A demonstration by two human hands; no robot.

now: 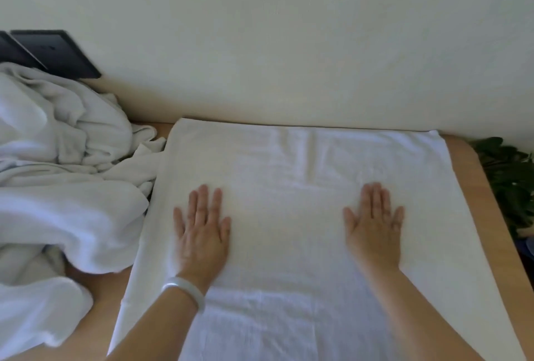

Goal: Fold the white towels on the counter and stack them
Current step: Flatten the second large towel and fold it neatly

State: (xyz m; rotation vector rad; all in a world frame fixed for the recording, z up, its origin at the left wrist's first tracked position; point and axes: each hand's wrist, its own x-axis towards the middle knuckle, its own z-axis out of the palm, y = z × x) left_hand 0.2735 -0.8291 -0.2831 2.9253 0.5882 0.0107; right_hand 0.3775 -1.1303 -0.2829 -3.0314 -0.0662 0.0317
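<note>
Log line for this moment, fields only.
left hand: flat on spread towel | right hand: flat on it | crumpled towel pile: left of it

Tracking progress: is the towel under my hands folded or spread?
Spread flat: the white towel lies smooth across the counter; hidden layers: cannot tell.

Both hands lay flat, palms down, well apart and about level with each other. The left hand [202,233] had its fingers straight and slightly spread, thumb out toward the other hand, and looked a little blurred. The right hand [374,228] kept its fingers straight and close together, thumb splayed inward. Both bare forearms slanted inward from below.
</note>
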